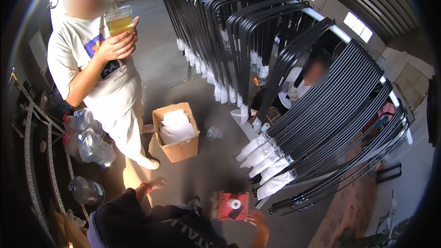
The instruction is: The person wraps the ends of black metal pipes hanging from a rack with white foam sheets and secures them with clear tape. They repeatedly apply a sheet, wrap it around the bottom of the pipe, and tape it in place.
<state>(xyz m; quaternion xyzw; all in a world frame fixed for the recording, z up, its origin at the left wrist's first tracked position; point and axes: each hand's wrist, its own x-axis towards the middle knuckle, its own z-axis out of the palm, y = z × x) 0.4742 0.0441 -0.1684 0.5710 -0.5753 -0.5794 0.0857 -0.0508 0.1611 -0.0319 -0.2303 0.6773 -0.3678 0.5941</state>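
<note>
1. Head view, our hands: our right hand shows at the lower edge, touching the right side of a red pad that has a tape roll lying on it. We cannot tell whether the fingers grip the pad or only rest against it. Our left hand is held out to the left, fingers loose and holding nothing, with a red band at the wrist.

2. Head view, the work: bent black frames stand in long rows ahead and to the right. Many leg ends already wear white wraps, both in the near row and in the far one. We judge the wrapping well advanced, though some ends at the bottom right of the near row look bare, so part is left.

3. Head view, where things lie: the pad with the roll is just before our body, touching the right hand and well apart from the left. The nearest wrapped ends are just beyond it, up and right. An open box of white sheets stands on the floor ahead of our left hand, near but not touching.

4. Head view, around us: one person stands at the left holding a cup of yellow drink, and another sits among the frames. Water jugs lie by the rack on the left.
</note>
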